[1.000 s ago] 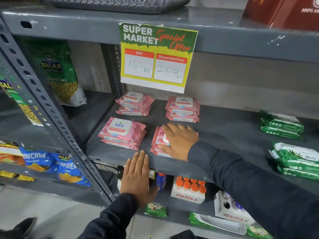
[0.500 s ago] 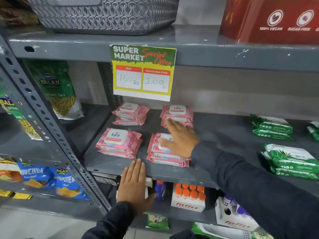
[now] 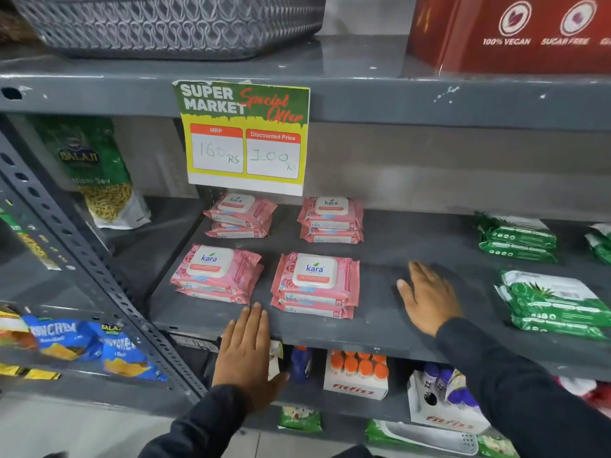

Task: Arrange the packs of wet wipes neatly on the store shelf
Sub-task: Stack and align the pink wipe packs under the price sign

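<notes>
Several stacks of pink Kara wet wipes lie on the grey shelf (image 3: 390, 246): front left stack (image 3: 216, 276), front right stack (image 3: 315, 285), back left stack (image 3: 239, 214), back right stack (image 3: 330, 219). My left hand (image 3: 246, 355) rests flat against the shelf's front edge, below the two front stacks, fingers together and holding nothing. My right hand (image 3: 428, 297) hovers open over bare shelf, to the right of the front right stack and apart from it. Green wet wipe stacks lie at the right, one in front (image 3: 555, 304) and one behind (image 3: 517, 236).
A special-offer price card (image 3: 244, 137) hangs from the shelf above. A grey basket (image 3: 172, 24) and red box (image 3: 515, 31) stand on top. Snack bags (image 3: 96, 173) fill the left bay. Fitfizz bottle boxes (image 3: 358, 375) sit on the lower shelf.
My right hand has lifted off the front right pink stack and moved right onto bare shelf. That stack now lies squared up. My left hand stays on the shelf edge.
</notes>
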Action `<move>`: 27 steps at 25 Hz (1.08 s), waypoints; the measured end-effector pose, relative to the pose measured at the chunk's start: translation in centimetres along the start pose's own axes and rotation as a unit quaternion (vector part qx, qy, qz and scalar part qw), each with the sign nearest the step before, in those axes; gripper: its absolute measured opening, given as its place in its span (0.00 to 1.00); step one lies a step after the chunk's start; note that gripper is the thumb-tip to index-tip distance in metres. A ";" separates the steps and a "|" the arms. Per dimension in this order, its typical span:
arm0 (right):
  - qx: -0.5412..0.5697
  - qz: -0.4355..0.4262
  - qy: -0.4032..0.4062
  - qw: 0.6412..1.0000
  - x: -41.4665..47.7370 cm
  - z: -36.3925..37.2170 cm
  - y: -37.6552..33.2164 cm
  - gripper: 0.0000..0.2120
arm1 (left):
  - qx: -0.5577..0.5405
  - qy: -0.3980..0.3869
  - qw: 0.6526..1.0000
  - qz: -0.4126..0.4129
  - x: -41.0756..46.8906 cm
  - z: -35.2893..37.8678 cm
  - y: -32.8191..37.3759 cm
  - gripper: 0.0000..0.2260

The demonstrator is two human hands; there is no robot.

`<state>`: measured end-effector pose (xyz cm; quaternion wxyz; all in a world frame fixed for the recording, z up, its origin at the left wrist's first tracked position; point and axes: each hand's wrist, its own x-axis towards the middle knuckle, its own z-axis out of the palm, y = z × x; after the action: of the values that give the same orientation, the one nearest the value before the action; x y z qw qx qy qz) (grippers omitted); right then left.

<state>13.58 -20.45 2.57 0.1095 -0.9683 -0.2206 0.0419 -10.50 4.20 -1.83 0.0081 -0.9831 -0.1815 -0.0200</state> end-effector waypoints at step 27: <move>-0.092 0.016 -0.006 0.996 1.6 3.4 1.5 0.29 | -0.036 0.054 0.998 -0.026 9.9 -8.8 -8.9 0.28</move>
<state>15.19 -20.42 -1.09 0.0181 -0.9774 -0.2085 0.0286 -4.75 15.79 7.51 -0.0175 -0.9751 -0.2059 -0.0799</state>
